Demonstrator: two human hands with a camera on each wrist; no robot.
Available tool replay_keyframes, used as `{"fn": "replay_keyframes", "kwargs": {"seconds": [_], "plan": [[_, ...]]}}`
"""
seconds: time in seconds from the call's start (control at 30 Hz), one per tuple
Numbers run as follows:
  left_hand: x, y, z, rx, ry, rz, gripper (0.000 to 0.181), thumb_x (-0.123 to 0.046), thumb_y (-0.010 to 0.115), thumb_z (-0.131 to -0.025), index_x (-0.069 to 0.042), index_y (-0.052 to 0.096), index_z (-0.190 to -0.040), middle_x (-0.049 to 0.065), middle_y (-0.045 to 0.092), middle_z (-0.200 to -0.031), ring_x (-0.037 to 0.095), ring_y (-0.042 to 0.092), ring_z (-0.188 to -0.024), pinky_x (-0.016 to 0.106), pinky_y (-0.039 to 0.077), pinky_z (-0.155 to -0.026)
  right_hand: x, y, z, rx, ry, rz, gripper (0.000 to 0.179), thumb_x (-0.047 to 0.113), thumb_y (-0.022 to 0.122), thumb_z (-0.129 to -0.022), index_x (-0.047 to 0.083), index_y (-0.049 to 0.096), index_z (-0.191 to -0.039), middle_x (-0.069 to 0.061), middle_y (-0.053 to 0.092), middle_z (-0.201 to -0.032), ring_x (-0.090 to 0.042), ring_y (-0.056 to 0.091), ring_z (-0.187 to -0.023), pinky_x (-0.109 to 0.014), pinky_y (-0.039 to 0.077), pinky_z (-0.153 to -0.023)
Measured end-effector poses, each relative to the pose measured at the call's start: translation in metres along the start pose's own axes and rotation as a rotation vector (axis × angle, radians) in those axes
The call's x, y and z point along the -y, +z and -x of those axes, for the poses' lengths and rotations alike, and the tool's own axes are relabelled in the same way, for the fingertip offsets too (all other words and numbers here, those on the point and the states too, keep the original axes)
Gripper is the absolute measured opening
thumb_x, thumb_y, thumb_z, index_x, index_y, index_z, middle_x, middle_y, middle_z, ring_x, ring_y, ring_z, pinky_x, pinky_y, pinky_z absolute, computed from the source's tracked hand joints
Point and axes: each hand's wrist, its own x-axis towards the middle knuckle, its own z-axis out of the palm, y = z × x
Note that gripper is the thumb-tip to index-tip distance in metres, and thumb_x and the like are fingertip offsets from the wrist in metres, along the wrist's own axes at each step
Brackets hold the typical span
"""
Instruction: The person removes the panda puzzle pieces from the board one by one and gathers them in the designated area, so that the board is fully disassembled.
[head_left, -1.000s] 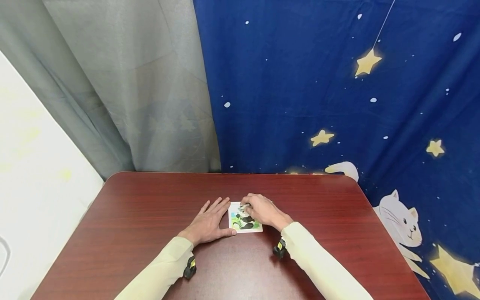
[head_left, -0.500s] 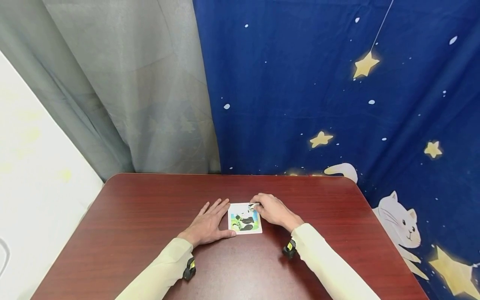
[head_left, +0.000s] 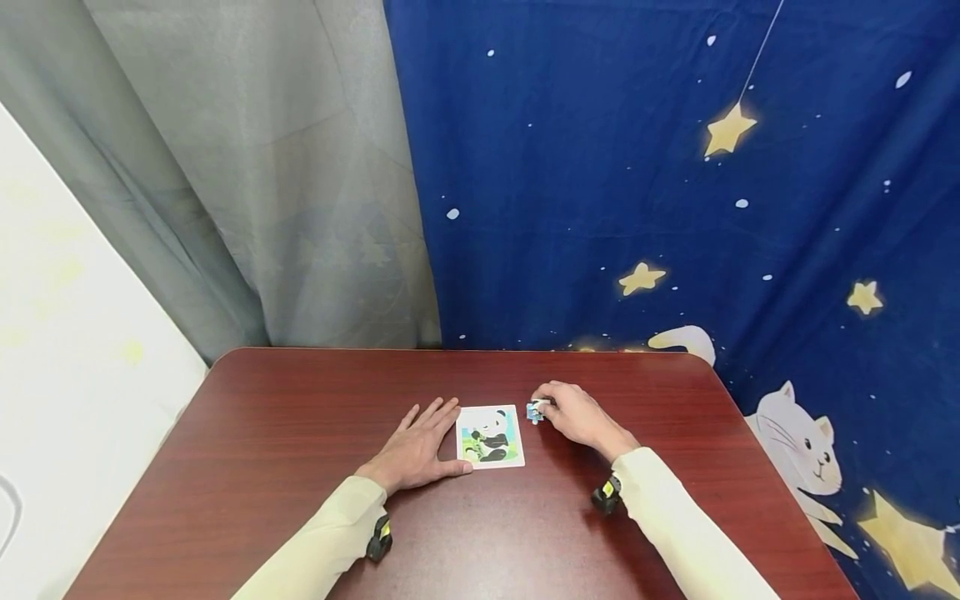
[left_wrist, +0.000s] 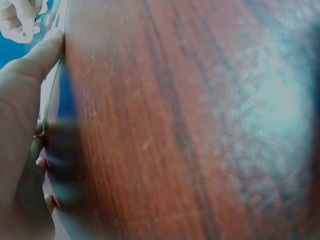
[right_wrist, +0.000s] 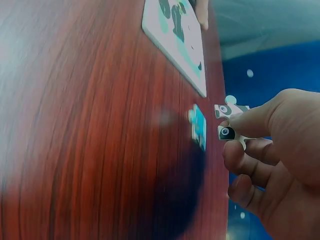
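Note:
My right hand (head_left: 581, 417) hovers right of a square panda jigsaw board (head_left: 519, 460). It pinches a jigsaw piece (right_wrist: 226, 133) printed with black eye patches between thumb and fingers. Below that piece, a blue jigsaw piece (right_wrist: 200, 124) lies on the table, also visible as a small blue patch in the head view. My left hand (head_left: 415, 446) rests with spread fingers along the board's left side, thumb at its lower left corner. In the left wrist view the thumb (left_wrist: 42, 55) lies at the board's edge.
The dark red wooden table (head_left: 315, 392) reaches back to a grey curtain (head_left: 337, 208) and a blue star-patterned curtain (head_left: 570, 167). A white surface (head_left: 75, 333) stands at the left. Each wrist carries a small black camera (head_left: 379, 537).
My right hand has moved right, from over the panda's head to beside the board, carrying the jigsaw piece. The board's right side is now uncovered. My left hand stays in place.

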Motion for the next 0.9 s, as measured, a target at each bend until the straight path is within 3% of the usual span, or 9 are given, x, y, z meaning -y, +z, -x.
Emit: {"fn": "replay_keyframes", "kwargs": {"seconds": [0.5, 0.9], "plan": [[0.005, 0.005, 0.001, -0.036, 0.034, 0.035, 0.103, -0.07, 0.069, -0.091, -0.007, 0.037, -0.166, 0.009, 0.032, -0.177, 0.035, 0.027, -0.166, 0.063, 0.018, -0.133, -0.033, -0.006, 0.013, 0.032, 0.142, -0.019, 0.012, 0.005, 0.067, -0.101, 0.013, 0.074, -0.108, 0.0, 0.076, -0.094, -0.012, 0.064, -0.083, -0.038, 0.056, -0.083], [0.002, 0.001, -0.002, 0.007, 0.003, -0.001, 0.103, -0.072, 0.066, -0.093, -0.01, 0.034, -0.168, 0.005, 0.028, -0.178, 0.031, 0.023, -0.168, 0.061, 0.017, -0.135, -0.042, -0.001, 0.012, -0.033, 0.104, 0.04, 0.012, 0.006, 0.074, -0.096, 0.01, 0.079, -0.106, -0.003, 0.067, -0.095, -0.016, 0.064, -0.086, -0.038, 0.055, -0.082]]}}
